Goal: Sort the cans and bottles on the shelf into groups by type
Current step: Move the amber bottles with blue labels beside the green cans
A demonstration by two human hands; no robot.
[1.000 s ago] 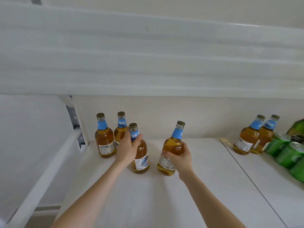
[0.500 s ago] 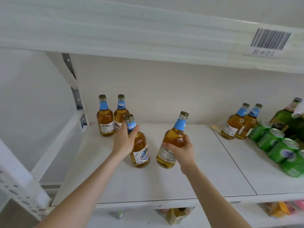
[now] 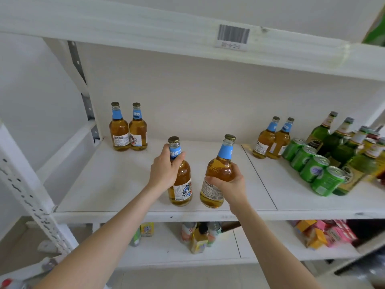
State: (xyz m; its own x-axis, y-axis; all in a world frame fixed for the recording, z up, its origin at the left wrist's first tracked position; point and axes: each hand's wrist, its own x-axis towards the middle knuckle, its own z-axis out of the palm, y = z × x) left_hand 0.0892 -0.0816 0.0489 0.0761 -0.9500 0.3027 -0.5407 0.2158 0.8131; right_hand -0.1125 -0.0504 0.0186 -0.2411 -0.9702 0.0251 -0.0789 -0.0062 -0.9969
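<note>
My left hand grips an amber bottle with a blue neck label by its neck and shoulder; it stands upright near the shelf's front. My right hand holds a second amber bottle around its body, tilted with its top to the right. Two matching bottles stand at the back left of the white shelf. Another pair stands at the back right, beside several green cans and several green bottles.
A white upright post runs down the left side. The shelf above carries a barcode tag. The lower shelf holds small drink packs and pink and orange boxes.
Both hands have drawn their bottles forward, away from the back-left pair and toward the shelf's front edge. The view has pulled back, showing more green bottles and the lower shelf.
</note>
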